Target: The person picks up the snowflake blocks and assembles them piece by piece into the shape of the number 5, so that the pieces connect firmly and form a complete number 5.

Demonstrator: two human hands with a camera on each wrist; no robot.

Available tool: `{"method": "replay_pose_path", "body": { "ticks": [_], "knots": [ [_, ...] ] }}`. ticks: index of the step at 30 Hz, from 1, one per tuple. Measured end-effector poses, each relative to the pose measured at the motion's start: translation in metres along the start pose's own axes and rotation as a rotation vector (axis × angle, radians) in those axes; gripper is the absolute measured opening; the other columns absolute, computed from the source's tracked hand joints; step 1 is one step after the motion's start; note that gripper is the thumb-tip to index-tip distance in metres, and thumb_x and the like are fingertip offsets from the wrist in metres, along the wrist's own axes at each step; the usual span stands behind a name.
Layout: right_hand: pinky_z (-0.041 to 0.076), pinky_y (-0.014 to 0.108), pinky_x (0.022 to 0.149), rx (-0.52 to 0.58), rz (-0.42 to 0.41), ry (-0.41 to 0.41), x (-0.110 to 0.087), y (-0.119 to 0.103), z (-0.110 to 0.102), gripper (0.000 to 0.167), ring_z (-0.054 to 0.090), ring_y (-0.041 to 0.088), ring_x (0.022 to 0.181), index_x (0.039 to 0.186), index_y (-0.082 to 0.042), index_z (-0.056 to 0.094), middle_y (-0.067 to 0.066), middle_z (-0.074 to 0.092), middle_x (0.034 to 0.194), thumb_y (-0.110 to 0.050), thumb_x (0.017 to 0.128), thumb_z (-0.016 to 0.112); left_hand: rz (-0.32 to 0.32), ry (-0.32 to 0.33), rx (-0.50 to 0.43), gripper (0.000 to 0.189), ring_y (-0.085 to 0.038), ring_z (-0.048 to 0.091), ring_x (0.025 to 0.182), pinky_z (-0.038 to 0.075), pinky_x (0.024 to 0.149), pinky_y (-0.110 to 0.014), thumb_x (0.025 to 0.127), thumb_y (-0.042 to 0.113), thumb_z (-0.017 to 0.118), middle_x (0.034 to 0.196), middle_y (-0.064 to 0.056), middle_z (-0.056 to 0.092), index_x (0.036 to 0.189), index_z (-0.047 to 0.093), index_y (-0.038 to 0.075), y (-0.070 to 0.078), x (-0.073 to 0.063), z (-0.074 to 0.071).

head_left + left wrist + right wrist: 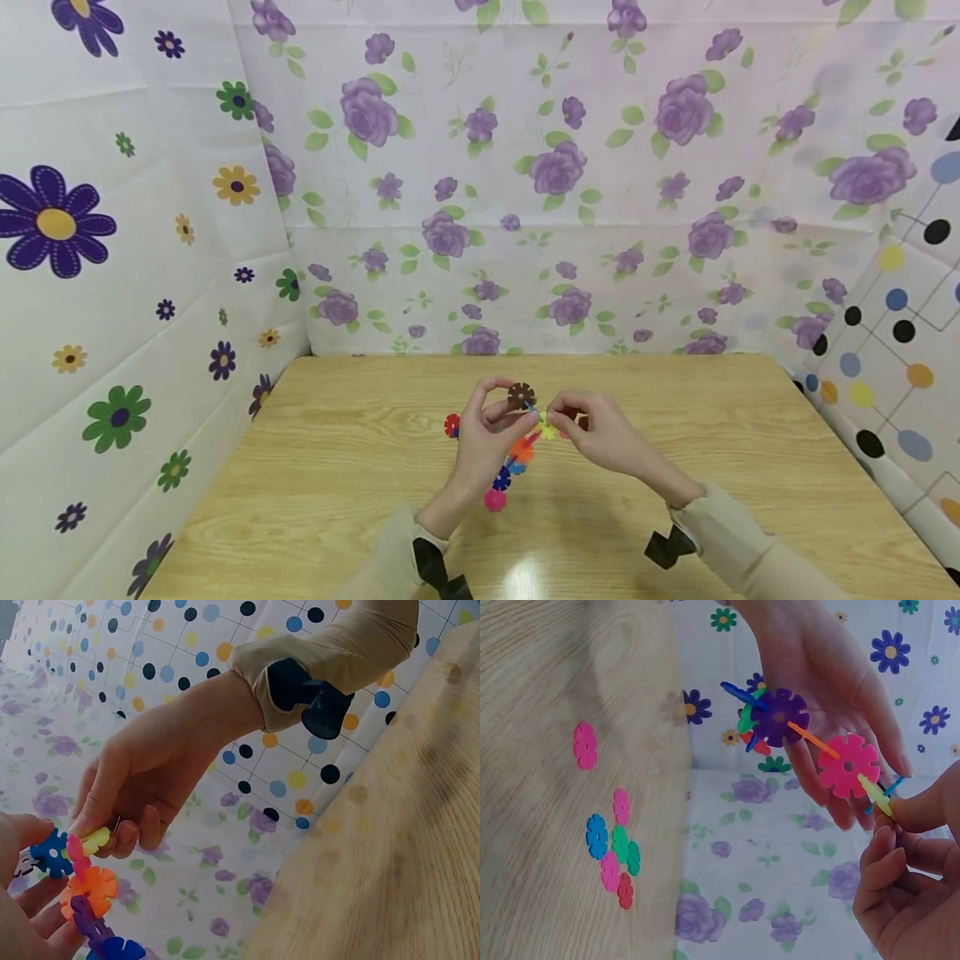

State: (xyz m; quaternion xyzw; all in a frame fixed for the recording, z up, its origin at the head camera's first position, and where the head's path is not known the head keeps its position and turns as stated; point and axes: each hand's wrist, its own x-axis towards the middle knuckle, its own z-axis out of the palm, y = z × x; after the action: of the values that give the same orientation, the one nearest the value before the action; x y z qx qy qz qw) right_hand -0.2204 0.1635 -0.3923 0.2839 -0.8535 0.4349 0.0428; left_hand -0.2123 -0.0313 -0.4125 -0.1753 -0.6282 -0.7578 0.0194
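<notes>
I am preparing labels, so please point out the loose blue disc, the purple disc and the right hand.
Loose blue disc (596,827): right wrist view, face above its centre hole.
Purple disc (791,721): right wrist view, face beside its centre hole.
Right hand (609,432): head view, back of the hand.

The pale wood-grained worktop (315,475) leaves passage along its left and right edges. Nearer the far edge, the left hand (480,446), right hand (607,433) and linked multicoloured plastic flower-shaped discs (522,451) obstruct the middle; white rose-printed cloth (558,171) blocks beyond.
</notes>
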Motion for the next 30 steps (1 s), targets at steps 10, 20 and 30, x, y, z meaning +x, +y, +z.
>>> {"method": "replay_pose_path", "body": {
  "ticks": [10, 20, 30],
  "knots": [
    [0.036, 0.021, 0.045, 0.034, 0.028, 0.0, 0.0, 0.006, 0.0, 0.016, 0.039, 0.005, 0.049, 0.089, -0.019, 0.068, 0.002, 0.057, 0.069, -0.023, 0.099, 0.056, -0.036, -0.009, -0.026, 0.044, -0.033, 0.07, 0.098, 0.058, 0.081, -0.031, 0.089, 0.011, 0.07, 0.118, -0.024, 0.066, 0.126, 0.045, 0.011, -0.003, 0.001, -0.002],
    [0.052, 0.026, 0.061, 0.023, 0.097, -0.038, 0.003, 0.039, -0.006, 0.021, 0.058, 0.01, 0.07, 0.102, -0.013, 0.066, 0.0, 0.064, 0.085, -0.028, 0.101, 0.052, -0.089, 0.005, -0.016, 0.045, -0.031, 0.07, 0.1, 0.059, 0.079, -0.031, 0.089, 0.01, 0.069, 0.118, -0.023, 0.066, 0.127, 0.045, 0.009, -0.008, 0.0, -0.012],
    [0.048, 0.023, 0.055, -0.039, 0.089, -0.124, 0.008, 0.08, -0.002, 0.014, 0.059, 0.022, 0.067, 0.098, -0.004, 0.067, 0.007, 0.067, 0.087, -0.01, 0.098, 0.055, -0.072, 0.026, 0.091, 0.045, -0.032, 0.071, 0.092, 0.059, 0.078, -0.033, 0.091, 0.009, 0.067, 0.119, -0.023, 0.065, 0.127, 0.041, 0.008, -0.007, -0.001, -0.024]
  ]
}}
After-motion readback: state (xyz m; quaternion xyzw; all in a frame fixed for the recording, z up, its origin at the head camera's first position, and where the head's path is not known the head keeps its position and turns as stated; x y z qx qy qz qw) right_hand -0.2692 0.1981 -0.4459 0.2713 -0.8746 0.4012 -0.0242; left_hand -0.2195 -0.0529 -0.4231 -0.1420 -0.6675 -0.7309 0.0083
